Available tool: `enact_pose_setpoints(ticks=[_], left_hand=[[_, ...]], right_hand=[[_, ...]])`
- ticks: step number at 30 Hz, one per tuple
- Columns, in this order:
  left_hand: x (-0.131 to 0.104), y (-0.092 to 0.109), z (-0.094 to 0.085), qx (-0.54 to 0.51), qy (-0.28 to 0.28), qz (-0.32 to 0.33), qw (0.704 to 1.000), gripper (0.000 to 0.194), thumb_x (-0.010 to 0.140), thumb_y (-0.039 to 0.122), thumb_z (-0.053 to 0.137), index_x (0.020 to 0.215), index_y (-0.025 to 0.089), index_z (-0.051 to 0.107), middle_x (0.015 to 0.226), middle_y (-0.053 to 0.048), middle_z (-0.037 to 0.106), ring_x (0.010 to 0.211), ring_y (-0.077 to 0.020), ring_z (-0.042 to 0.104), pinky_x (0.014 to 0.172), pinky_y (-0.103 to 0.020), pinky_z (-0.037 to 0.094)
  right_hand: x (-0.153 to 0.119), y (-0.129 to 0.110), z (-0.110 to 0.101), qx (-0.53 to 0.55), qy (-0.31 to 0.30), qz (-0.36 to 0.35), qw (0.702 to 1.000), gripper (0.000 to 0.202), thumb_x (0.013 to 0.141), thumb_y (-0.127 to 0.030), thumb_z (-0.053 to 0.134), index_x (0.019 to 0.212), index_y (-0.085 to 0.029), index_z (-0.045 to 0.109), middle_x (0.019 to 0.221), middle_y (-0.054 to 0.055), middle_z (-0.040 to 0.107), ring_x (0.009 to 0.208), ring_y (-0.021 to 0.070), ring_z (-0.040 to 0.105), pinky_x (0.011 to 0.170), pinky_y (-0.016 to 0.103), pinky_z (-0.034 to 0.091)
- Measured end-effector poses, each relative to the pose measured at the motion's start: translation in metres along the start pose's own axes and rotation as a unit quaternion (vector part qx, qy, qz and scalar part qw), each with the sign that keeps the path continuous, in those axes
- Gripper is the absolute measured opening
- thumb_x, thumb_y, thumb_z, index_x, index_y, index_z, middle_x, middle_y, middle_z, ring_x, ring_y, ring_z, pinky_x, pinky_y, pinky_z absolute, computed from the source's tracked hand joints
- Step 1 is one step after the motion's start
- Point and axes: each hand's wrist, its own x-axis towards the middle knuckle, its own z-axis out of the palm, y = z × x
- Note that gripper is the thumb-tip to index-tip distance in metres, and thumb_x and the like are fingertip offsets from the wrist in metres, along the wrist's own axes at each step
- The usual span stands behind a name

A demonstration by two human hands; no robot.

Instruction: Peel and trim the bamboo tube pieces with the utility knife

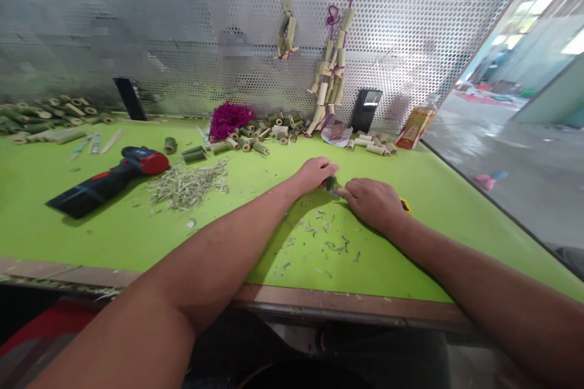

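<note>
My left hand point(316, 175) is closed on a short green bamboo piece point(331, 183), held just above the green tabletop. My right hand point(374, 200) is wrapped around a knife whose yellow and black handle end point(405, 206) pokes out behind the palm. Its thin blade lies against the bamboo piece, with my right thumb or finger close to it; most of the handle is hidden. Small bamboo shavings point(337, 247) are scattered on the table below both hands.
A black and red cordless power tool point(112, 179) lies left, beside a heap of shavings point(189, 185). Cut bamboo pieces point(283, 127), purple cord point(230, 120), a phone point(366, 109) and a bottle point(416, 126) line the back. Bamboo strings point(335, 61) hang on the perforated metal wall.
</note>
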Motion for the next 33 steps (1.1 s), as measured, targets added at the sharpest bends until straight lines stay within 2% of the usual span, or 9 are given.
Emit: enact_pose_setpoints(ticks=[4, 10, 16, 22, 26, 29, 33], left_hand=[[-0.004, 0.004, -0.001, 0.006, -0.027, 0.017, 0.999, 0.031, 0.081, 0.044, 0.054, 0.068, 0.016, 0.051, 0.052, 0.003, 0.048, 0.047, -0.0075, 0.043, 0.048, -0.021, 0.033], [-0.002, 0.003, -0.002, 0.008, -0.045, 0.032, 0.998, 0.030, 0.081, 0.043, 0.053, 0.070, 0.015, 0.052, 0.053, 0.004, 0.049, 0.048, -0.0076, 0.044, 0.049, -0.021, 0.034], [-0.001, 0.003, -0.003, 0.024, -0.039, 0.029, 0.999, 0.030, 0.081, 0.043, 0.052, 0.070, 0.015, 0.054, 0.052, 0.003, 0.048, 0.047, -0.0077, 0.044, 0.048, -0.021, 0.034], [-0.001, 0.004, -0.003, 0.041, -0.038, 0.024, 0.998, 0.032, 0.082, 0.044, 0.051, 0.069, 0.015, 0.054, 0.053, 0.003, 0.049, 0.048, -0.0080, 0.044, 0.048, -0.021, 0.034], [0.002, -0.001, -0.003, 0.021, 0.005, -0.010, 1.000, 0.027, 0.083, 0.041, 0.051, 0.071, 0.016, 0.051, 0.056, 0.003, 0.050, 0.048, -0.0080, 0.046, 0.049, -0.021, 0.036], [0.003, -0.004, -0.003, -0.003, 0.008, -0.011, 1.000, 0.027, 0.084, 0.042, 0.050, 0.073, 0.017, 0.050, 0.056, 0.003, 0.050, 0.048, -0.0082, 0.048, 0.049, -0.022, 0.038], [0.001, -0.005, -0.003, -0.001, -0.022, 0.020, 1.000, 0.031, 0.082, 0.045, 0.051, 0.071, 0.016, 0.051, 0.053, 0.003, 0.048, 0.047, -0.0082, 0.045, 0.048, -0.021, 0.036]], right_hand=[[0.006, 0.007, 0.004, -0.008, 0.033, 0.057, 0.998, 0.051, 0.097, -0.049, 0.023, 0.080, -0.020, 0.062, 0.081, 0.006, 0.067, 0.073, 0.0172, 0.057, 0.059, 0.030, 0.027], [0.007, 0.006, 0.005, -0.007, 0.037, 0.032, 0.999, 0.050, 0.098, -0.047, 0.024, 0.080, -0.021, 0.063, 0.083, 0.005, 0.067, 0.076, 0.0167, 0.057, 0.062, 0.029, 0.029], [0.005, 0.003, 0.003, -0.007, 0.003, 0.010, 1.000, 0.047, 0.097, -0.047, 0.028, 0.083, -0.021, 0.064, 0.083, 0.005, 0.067, 0.076, 0.0168, 0.058, 0.063, 0.029, 0.031], [0.007, 0.004, 0.002, 0.023, -0.034, 0.020, 0.999, 0.054, 0.096, -0.052, 0.023, 0.083, -0.021, 0.066, 0.081, 0.006, 0.068, 0.072, 0.0168, 0.059, 0.063, 0.029, 0.032], [0.004, -0.002, 0.001, 0.032, -0.057, -0.034, 0.997, 0.054, 0.096, -0.053, 0.022, 0.085, -0.021, 0.066, 0.082, 0.006, 0.068, 0.075, 0.0173, 0.059, 0.067, 0.029, 0.034], [0.001, -0.004, 0.000, 0.022, -0.033, -0.052, 0.998, 0.053, 0.097, -0.051, 0.023, 0.082, -0.022, 0.064, 0.082, 0.004, 0.067, 0.077, 0.0171, 0.058, 0.067, 0.029, 0.033], [0.001, 0.002, 0.002, 0.015, 0.015, -0.003, 1.000, 0.051, 0.097, -0.050, 0.024, 0.080, -0.021, 0.062, 0.082, 0.004, 0.067, 0.077, 0.0168, 0.057, 0.062, 0.028, 0.030]])
